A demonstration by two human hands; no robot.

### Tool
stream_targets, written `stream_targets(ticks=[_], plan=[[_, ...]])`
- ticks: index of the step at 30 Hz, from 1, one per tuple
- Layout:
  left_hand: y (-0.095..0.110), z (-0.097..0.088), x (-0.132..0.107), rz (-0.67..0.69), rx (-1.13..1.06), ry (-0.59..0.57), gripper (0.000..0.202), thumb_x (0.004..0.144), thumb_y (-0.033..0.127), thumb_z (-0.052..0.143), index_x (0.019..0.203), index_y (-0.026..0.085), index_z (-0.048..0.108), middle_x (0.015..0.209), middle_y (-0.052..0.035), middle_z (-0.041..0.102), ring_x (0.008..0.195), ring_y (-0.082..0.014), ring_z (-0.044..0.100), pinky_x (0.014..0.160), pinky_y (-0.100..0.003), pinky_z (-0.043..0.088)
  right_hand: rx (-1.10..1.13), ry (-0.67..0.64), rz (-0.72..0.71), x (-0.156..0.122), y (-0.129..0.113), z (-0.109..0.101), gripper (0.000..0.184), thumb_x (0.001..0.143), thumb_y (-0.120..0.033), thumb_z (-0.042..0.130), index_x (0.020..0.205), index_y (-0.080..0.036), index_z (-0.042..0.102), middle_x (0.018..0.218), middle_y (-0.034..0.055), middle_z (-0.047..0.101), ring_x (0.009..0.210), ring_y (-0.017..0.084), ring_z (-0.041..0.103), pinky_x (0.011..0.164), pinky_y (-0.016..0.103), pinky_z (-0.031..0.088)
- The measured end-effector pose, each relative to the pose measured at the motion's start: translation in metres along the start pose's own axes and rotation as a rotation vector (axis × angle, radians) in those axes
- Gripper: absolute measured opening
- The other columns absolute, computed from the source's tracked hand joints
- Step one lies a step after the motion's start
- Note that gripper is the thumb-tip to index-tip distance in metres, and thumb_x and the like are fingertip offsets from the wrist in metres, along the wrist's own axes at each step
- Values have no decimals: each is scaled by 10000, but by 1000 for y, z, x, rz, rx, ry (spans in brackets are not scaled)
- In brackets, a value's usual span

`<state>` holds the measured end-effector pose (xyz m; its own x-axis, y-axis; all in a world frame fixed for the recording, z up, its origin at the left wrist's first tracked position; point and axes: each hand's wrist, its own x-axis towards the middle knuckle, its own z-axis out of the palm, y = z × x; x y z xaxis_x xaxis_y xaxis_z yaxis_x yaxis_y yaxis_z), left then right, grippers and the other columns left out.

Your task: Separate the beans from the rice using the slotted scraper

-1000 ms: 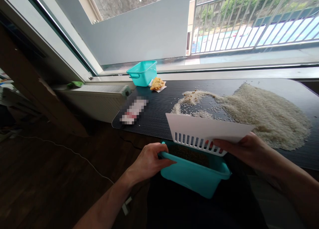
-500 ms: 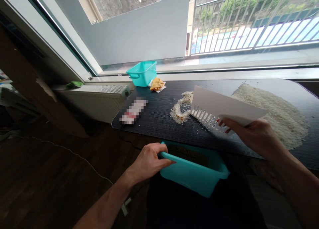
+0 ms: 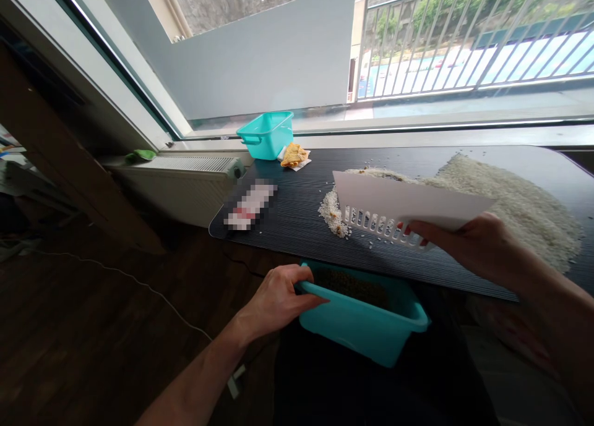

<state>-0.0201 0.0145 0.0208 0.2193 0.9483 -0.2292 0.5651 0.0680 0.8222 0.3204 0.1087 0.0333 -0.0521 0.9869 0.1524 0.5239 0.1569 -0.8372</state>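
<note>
My left hand (image 3: pixel 284 296) is closed on the left rim of a teal plastic bin (image 3: pixel 357 324), thumb outside and fingers over the edge. Dark brown loose material (image 3: pixel 350 288) lies inside the bin. In my right hand (image 3: pixel 477 247) is a white panel with a row of slots (image 3: pixel 408 200), its slotted edge turned down toward the black table. Past its left end spreads a ring of white rice-like grains (image 3: pixel 331 213) with a few yellowish-brown bits. A larger heap of the white grains (image 3: pixel 520 203) lies beyond my right hand, partly hidden by it and the panel.
A second teal bin (image 3: pixel 266 135) and a crumpled yellow cloth-like thing (image 3: pixel 294 156) stand at the table's far left corner. A blurred-out flat item (image 3: pixel 250 206) lies on the black table (image 3: pixel 297 219). A radiator (image 3: pixel 180 191) is at the left, under the window.
My right hand has swung the panel's far end left and down over the ring of grains, pushing into it. My left hand stays on the bin's rim.
</note>
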Motion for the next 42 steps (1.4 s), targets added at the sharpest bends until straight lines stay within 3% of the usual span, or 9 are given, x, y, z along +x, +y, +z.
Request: stream_targets(ticks=[3, 9, 20, 27, 36, 42], plan=[[0, 0, 1, -12, -13, 7, 342, 796, 442, 799, 671, 220, 569, 711, 47, 495, 736, -156, 482, 674, -292, 348, 9, -22, -27, -2, -6, 0, 476, 734, -841, 831, 725, -365, 845, 782, 38, 834, 746, 331, 781, 659, 477, 638], [0, -1, 0, -15, -22, 1, 348, 799, 460, 790, 673, 223, 568, 708, 46, 487, 729, -157, 480, 661, -288, 344, 0, -63, -59, 3, -9, 8, 469, 745, -799, 820, 708, -332, 836, 700, 36, 799, 676, 286, 731, 556, 398, 574], [-4, 0, 1, -17, -24, 14, 358, 783, 470, 797, 671, 225, 561, 711, 48, 481, 729, -156, 463, 672, -292, 335, -1, -113, -110, 0, -4, 5, 498, 804, -807, 784, 784, -316, 860, 801, 56, 835, 754, 299, 755, 649, 425, 621], [-1, -2, 1, -20, -8, 10, 360, 791, 469, 799, 672, 222, 566, 716, 47, 491, 734, -156, 468, 677, -294, 341, -5, -140, -31, -2, -15, 7, 549, 705, -798, 781, 730, -253, 838, 693, 69, 789, 661, 276, 724, 582, 404, 604], [-6, -1, 1, -13, -17, 16, 360, 788, 469, 809, 680, 224, 567, 709, 47, 488, 723, -155, 468, 658, -290, 337, -37, -158, -54, -5, -18, 5, 555, 718, -814, 765, 706, -261, 820, 686, 70, 792, 651, 270, 731, 563, 385, 601], [-10, -1, 1, -5, -33, 31, 365, 782, 462, 826, 680, 225, 568, 706, 47, 487, 716, -154, 462, 638, -284, 328, 22, -203, -46, -11, -25, 13, 701, 664, -933, 785, 840, -261, 882, 736, 63, 819, 669, 285, 741, 595, 416, 656]])
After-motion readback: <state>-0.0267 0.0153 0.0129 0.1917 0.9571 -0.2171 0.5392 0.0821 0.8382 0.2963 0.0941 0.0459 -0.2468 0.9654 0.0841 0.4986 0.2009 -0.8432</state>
